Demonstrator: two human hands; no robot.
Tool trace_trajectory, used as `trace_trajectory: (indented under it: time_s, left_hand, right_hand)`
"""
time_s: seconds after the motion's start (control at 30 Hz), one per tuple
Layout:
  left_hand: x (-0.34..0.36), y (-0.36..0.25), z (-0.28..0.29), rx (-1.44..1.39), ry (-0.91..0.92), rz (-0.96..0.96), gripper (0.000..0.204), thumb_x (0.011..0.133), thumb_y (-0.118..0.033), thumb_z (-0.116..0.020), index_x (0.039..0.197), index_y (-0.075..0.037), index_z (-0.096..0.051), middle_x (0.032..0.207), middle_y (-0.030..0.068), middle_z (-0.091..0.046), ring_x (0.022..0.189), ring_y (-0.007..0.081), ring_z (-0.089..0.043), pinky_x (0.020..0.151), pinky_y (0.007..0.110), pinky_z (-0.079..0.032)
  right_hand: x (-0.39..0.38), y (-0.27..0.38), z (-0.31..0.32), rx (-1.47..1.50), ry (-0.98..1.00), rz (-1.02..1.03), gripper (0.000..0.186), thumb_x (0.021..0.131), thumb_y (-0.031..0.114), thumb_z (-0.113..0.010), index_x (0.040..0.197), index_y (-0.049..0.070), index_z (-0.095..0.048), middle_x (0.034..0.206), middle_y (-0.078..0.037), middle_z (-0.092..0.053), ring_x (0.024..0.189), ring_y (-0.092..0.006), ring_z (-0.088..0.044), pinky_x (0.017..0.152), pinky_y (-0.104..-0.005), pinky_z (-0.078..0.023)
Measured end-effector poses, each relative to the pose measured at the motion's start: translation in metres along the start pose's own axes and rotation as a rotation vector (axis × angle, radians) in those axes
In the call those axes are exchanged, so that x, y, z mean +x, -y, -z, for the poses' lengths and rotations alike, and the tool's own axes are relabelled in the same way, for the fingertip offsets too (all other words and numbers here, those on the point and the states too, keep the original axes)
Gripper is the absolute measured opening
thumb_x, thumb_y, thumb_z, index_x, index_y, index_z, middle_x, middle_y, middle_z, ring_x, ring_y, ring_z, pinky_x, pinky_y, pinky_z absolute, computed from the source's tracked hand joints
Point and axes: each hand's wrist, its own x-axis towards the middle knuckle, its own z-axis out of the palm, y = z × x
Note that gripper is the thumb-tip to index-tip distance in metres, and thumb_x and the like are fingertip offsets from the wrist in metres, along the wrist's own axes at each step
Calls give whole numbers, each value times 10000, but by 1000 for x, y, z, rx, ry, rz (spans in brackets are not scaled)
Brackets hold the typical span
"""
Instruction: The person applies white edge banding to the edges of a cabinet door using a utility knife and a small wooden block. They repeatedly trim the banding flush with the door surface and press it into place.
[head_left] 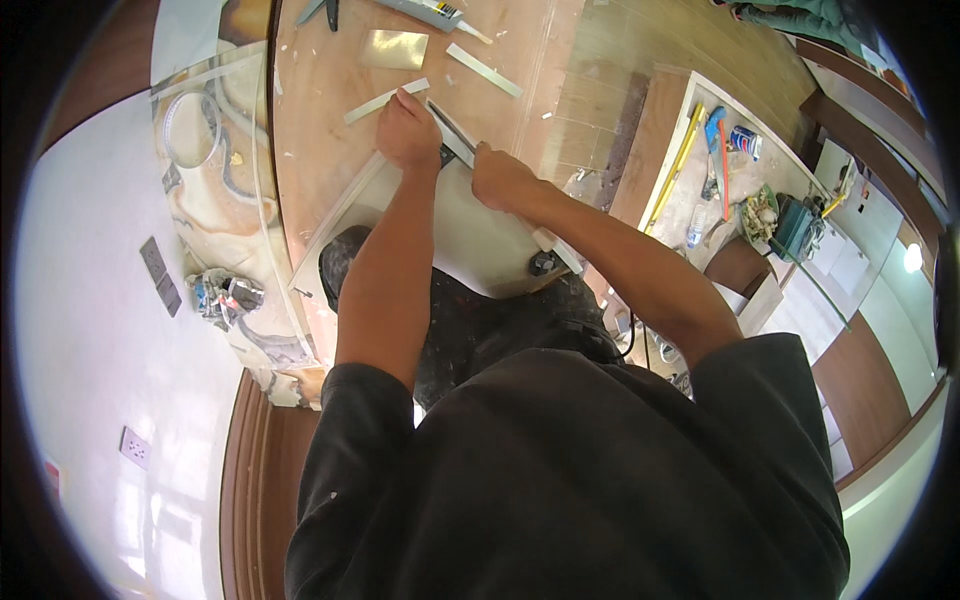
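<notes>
White panel (pixel 470 235) lies on the wooden bench (pixel 320 90). Both hands, left (pixel 407 130) and right (pixel 500 175), close over a metal straightedge (pixel 455 135) along its far edge; firm, even pressure should keep it from slipping.

Both hands close together on far edge of white board (pixel 470 235); left hand (pixel 408 130), right hand (pixel 500 178), small gap between. Wooden tabletop (pixel 320 110) past hands: thin white strips (pixel 385 100) just beside left hand, shiny metal plate (pixel 393 49) and glue tube (pixel 430 12) farther off. Bare wood left of left hand, room to pass. Right side: yellow level (pixel 675 165), cans, tools crowd bench.
</notes>
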Motion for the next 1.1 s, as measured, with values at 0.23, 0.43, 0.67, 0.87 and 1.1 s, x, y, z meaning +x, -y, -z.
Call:
trace_trajectory:
  time_s: [0.23,0.43,0.67,0.87,1.1]
  left_hand:
    - [-5,3,2,15,18,4,434,1000,-297,-376,873,-15,-680,850,196,-676,810,395,-637,712,502,-502]
    - [-6,4,4,12,30,31,433,994,-304,-379,877,-17,-682,874,202,-681,824,401,-640,717,502,-504]
    - [-6,6,-2,39,-8,-13,437,994,-309,-374,874,-20,-680,864,192,-684,816,398,-643,698,509,-506]
    - [-9,0,7,27,7,27,438,992,-307,-380,854,-10,-670,862,198,-685,784,406,-646,683,508,-505]
    - [-9,7,0,63,18,15,446,993,-315,-373,848,-12,-666,848,194,-682,803,405,-639,687,523,-499]
  right_hand:
    - [-10,10,-14,134,10,-103,385,864,19,-418,1189,-187,-417,793,-333,-636,571,-362,-666,534,-451,-545]
    - [-24,16,17,109,142,-91,293,859,12,-433,1090,-168,-442,785,-328,-635,574,-361,-668,508,-450,-533]
    - [-11,1,-10,141,40,-92,278,862,20,-430,1070,-163,-458,820,-342,-639,621,-388,-679,525,-454,-539]
    - [-34,2,11,68,173,-140,360,869,53,-447,1161,-152,-495,1035,-362,-630,972,-451,-657,844,-502,-518]
    - [-29,8,3,139,138,-167,335,877,47,-430,1147,-146,-479,975,-356,-643,929,-466,-664,817,-506,-527]
